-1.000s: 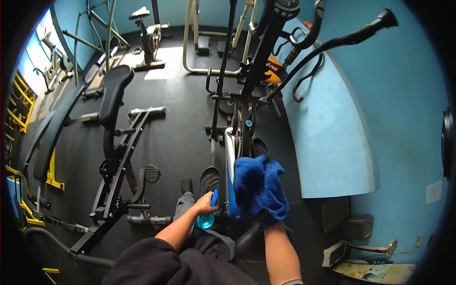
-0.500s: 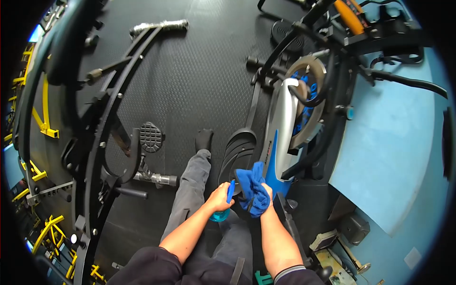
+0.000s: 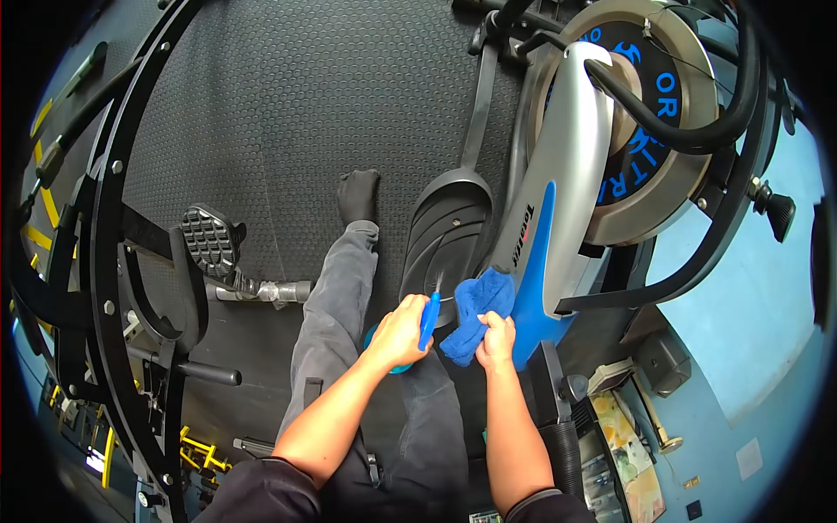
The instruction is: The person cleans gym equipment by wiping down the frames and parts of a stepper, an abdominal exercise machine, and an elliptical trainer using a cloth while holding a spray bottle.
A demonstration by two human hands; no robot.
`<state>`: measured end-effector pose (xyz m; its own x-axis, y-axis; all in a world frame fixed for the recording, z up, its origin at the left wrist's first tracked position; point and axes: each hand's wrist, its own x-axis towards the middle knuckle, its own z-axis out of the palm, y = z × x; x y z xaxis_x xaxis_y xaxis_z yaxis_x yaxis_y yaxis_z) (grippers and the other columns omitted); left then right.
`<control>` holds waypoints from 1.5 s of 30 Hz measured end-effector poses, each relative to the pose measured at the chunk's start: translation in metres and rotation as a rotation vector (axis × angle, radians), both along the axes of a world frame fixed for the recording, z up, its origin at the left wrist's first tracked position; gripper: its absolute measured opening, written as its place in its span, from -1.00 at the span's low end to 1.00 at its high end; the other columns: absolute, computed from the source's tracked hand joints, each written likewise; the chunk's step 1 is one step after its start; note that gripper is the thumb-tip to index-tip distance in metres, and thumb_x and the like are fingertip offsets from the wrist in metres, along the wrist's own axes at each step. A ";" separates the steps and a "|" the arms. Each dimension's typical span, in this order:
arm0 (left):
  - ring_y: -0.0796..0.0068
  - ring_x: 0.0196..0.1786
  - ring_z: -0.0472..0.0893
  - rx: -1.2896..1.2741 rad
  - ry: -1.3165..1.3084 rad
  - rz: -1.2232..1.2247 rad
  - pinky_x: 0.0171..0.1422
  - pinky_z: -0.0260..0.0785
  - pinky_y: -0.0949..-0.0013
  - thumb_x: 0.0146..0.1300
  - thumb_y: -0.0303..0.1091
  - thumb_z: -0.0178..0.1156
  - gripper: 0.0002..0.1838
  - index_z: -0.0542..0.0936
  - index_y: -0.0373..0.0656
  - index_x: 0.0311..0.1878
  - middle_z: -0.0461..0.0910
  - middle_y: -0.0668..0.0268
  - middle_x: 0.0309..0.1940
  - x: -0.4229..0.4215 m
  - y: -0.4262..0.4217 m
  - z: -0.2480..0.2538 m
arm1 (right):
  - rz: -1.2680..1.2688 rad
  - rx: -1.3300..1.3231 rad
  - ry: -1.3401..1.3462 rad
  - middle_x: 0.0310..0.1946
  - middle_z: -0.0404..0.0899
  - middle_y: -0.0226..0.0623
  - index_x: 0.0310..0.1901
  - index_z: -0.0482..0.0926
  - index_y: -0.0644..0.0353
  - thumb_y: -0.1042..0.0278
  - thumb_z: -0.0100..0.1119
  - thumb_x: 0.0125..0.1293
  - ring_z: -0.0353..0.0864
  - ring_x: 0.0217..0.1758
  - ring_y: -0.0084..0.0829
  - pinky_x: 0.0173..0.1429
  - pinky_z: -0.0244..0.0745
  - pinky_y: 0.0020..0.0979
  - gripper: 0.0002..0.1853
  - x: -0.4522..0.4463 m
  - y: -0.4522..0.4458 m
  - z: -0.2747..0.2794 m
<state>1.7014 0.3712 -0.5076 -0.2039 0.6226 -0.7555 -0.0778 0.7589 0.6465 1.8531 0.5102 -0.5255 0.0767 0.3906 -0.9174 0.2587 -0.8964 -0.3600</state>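
Observation:
My left hand (image 3: pixel 399 333) is wrapped round a spray bottle (image 3: pixel 430 321) with a blue spray head; a bit of its teal body shows below the hand. A faint streak of spray stands at its nozzle, over the near end of a black foot pedal (image 3: pixel 449 218). In my right hand (image 3: pixel 497 338) is a crumpled blue cloth (image 3: pixel 475 301), held beside the silver and blue body (image 3: pixel 558 174) of an elliptical trainer. Whether the cloth touches that body, I cannot tell.
A large flywheel (image 3: pixel 663 174) and curved black bars flank the trainer. On the left stands a black frame machine (image 3: pixel 109 218) with a ridged foot pad (image 3: pixel 209 240). My foot (image 3: pixel 357 196) in a dark sock rests on the textured rubber floor (image 3: pixel 288 105). A blue wall lies at right.
My view has come closer to the trainer and its pedal. Spray now shows at the bottle's nozzle. The cloth hangs further forward from my right hand.

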 end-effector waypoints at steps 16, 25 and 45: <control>-0.19 0.11 0.55 -0.042 0.277 0.180 0.13 0.50 0.00 -0.02 -0.52 0.26 -0.32 0.29 -0.31 0.25 0.40 -0.08 0.20 -0.025 0.019 -0.014 | 1.424 0.622 -0.258 0.31 0.36 0.12 0.28 0.43 0.26 0.22 0.16 0.30 0.26 0.43 0.06 0.52 0.06 -0.10 -0.46 -0.121 0.013 -0.073; -0.11 0.09 0.57 -0.038 0.279 0.087 0.08 0.51 0.09 0.01 -0.51 0.26 -0.33 0.33 -0.27 0.26 0.44 -0.04 0.16 -0.025 0.014 -0.021 | 1.170 0.418 -0.564 0.43 0.07 0.39 0.35 0.25 0.47 0.14 0.18 0.26 -0.07 0.52 0.40 0.58 -0.19 0.15 -0.27 0.024 -0.149 -0.123; 0.30 -0.04 0.61 0.090 0.500 0.252 0.00 0.51 0.33 0.03 -0.58 0.29 -0.34 0.35 -0.32 0.27 0.45 0.08 0.16 -0.044 0.013 -0.026 | 1.420 0.633 -0.420 0.56 -0.27 0.23 0.50 0.11 0.20 0.15 -0.01 0.35 -0.30 0.63 0.18 0.60 -0.24 0.09 -0.28 -0.038 -0.083 -0.118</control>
